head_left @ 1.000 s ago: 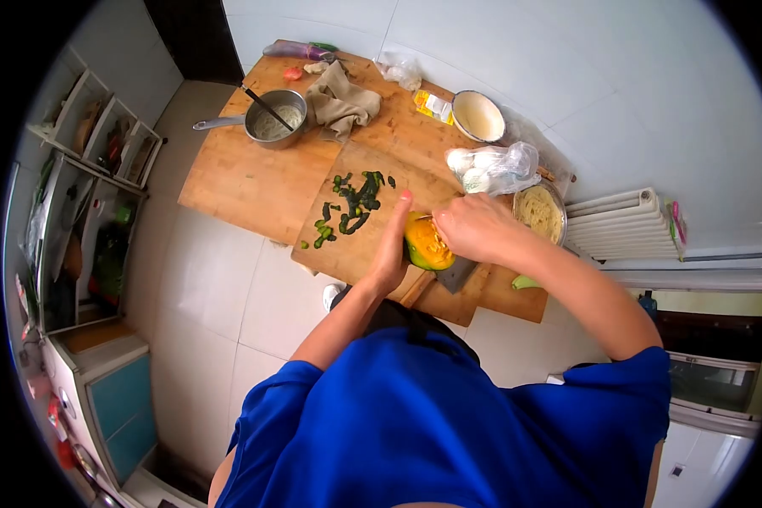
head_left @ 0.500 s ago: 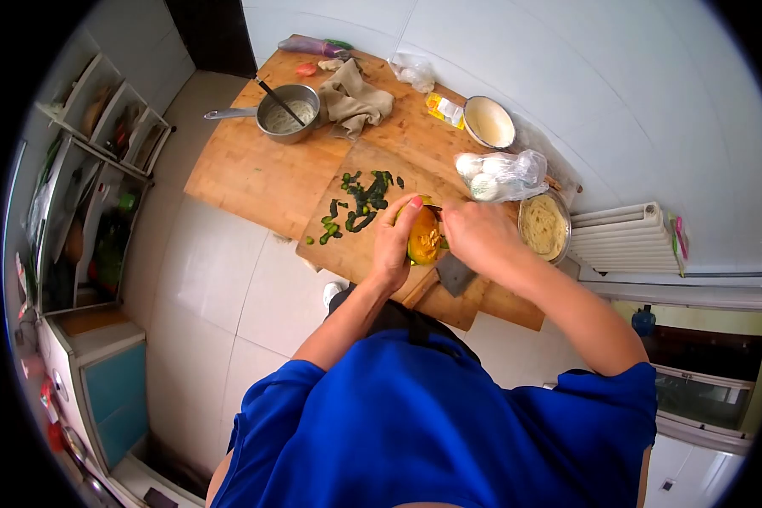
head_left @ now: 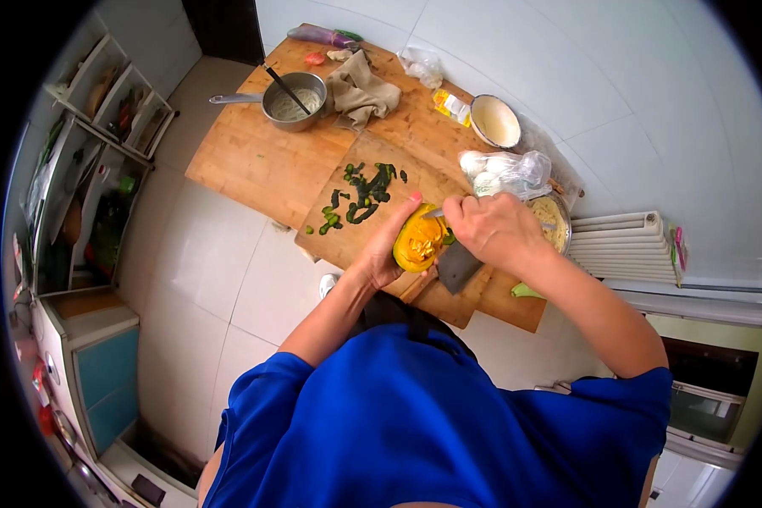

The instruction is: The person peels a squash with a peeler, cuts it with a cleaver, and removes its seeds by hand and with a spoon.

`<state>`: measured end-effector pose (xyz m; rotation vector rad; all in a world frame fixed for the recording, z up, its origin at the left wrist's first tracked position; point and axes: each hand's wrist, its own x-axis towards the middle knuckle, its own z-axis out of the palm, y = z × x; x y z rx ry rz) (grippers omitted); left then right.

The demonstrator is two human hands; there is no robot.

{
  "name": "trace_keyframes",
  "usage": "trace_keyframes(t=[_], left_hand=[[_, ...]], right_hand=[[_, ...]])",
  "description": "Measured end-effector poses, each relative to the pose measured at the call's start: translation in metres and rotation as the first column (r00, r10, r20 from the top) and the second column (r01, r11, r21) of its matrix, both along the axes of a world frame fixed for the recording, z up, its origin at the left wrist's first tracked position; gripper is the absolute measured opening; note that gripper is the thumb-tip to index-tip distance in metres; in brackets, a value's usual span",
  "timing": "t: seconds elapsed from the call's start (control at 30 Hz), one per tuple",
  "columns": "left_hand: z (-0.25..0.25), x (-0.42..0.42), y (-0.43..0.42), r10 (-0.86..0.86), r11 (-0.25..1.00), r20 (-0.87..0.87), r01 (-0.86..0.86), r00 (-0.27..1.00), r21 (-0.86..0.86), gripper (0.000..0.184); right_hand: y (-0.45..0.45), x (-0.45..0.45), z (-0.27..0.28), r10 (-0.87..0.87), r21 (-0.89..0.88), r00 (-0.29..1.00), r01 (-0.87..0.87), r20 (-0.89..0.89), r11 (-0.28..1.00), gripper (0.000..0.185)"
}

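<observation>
My left hand (head_left: 387, 254) is wrapped round the lower left side of a halved pumpkin (head_left: 419, 241), its orange, seedy inside facing up. In my right hand (head_left: 499, 227) is a small metal utensil (head_left: 434, 213), whose tip touches the pumpkin's upper rim; its exact shape is partly hidden by my fingers. Both hands are above the near right part of the cutting board (head_left: 330, 241). Dark green peel pieces (head_left: 368, 193) lie scattered on the board to the left of the pumpkin. A cleaver (head_left: 459, 267) rests flat just under my right hand.
On the wooden table (head_left: 245, 161) stand a saucepan (head_left: 294, 102), a cloth (head_left: 362, 91), an eggplant (head_left: 313, 35) and a white bowl (head_left: 494, 121). A bag of white items (head_left: 505, 173) and a bowl of pale food (head_left: 552, 220) sit at the right, near a radiator (head_left: 615, 245).
The pumpkin has tilted so its inside faces the camera more. The utensil's metal tip now shows at its upper rim. The whole view has shifted slightly.
</observation>
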<state>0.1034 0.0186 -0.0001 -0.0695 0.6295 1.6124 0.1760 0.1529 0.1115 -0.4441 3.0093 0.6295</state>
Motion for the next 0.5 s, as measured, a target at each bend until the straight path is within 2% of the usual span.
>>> trace_keyframes(t=[0.1,0.2,0.3,0.4,0.47,0.5], left_hand=[[-0.002,0.001,-0.001,-0.042,0.999,-0.044,0.042,0.998,0.013,0.050],[0.002,-0.004,-0.004,-0.117,0.993,0.012,0.116,0.993,0.033,0.049],[0.003,-0.008,-0.006,-0.137,0.990,0.008,0.137,0.991,0.015,0.051],[-0.003,-0.005,-0.005,-0.145,0.989,-0.079,0.147,0.986,0.010,0.044],[-0.006,-0.001,-0.005,-0.180,0.983,-0.085,0.181,0.980,0.007,0.040],[-0.001,0.003,-0.003,-0.172,0.985,-0.097,0.169,0.980,-0.039,0.047]], right_hand=[[0.001,-0.001,0.000,0.058,0.020,0.995,-0.060,0.084,0.998,0.005],[0.000,0.000,0.002,0.068,0.050,0.992,-0.074,0.103,0.996,0.005],[-0.005,-0.001,0.002,0.007,-0.019,0.996,-0.005,0.093,1.000,0.004],[-0.010,-0.002,0.002,-0.026,-0.010,0.981,0.028,0.191,1.000,0.005],[-0.010,-0.005,0.007,0.059,-0.073,0.944,-0.037,0.325,0.997,0.010],[-0.009,-0.007,0.006,0.057,-0.072,0.944,-0.035,0.326,0.997,0.010]])
